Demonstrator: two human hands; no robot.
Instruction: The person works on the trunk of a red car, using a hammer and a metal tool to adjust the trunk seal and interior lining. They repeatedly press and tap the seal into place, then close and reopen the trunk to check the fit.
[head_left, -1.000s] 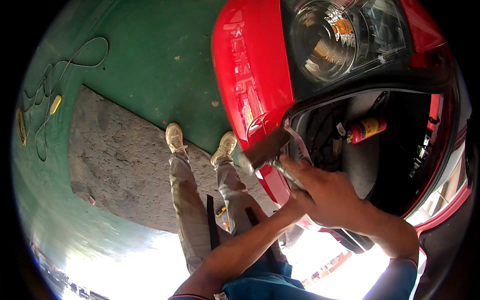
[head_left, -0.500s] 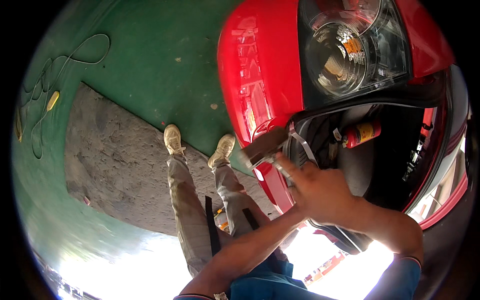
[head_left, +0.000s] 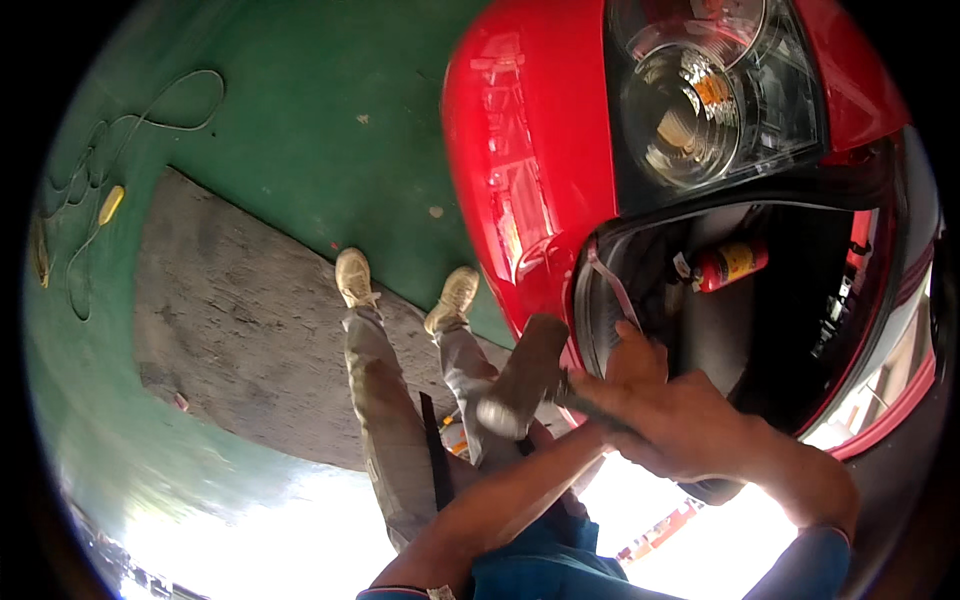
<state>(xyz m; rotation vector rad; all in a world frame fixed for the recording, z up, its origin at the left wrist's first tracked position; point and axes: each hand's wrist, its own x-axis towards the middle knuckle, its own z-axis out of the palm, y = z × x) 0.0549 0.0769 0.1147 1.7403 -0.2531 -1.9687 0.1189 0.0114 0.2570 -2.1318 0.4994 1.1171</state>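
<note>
Green floor (head_left: 300,80) stretches out across our left, and the red car body (head_left: 530,130) fills the upper right! Down lies the grey mat (head_left: 240,320). Up top, we see the big clear lamp (head_left: 690,120); below it, inside the open compartment, the red fire extinguisher (head_left: 730,266). Our right grip (head_left: 690,425) is wrapped round the handle of the hammer (head_left: 527,375), its head near the car's edge. Our left grip (head_left: 637,362) meets the narrow strip (head_left: 612,282) at the opening's rim; whether it's pinching, we can't tell.
</note>
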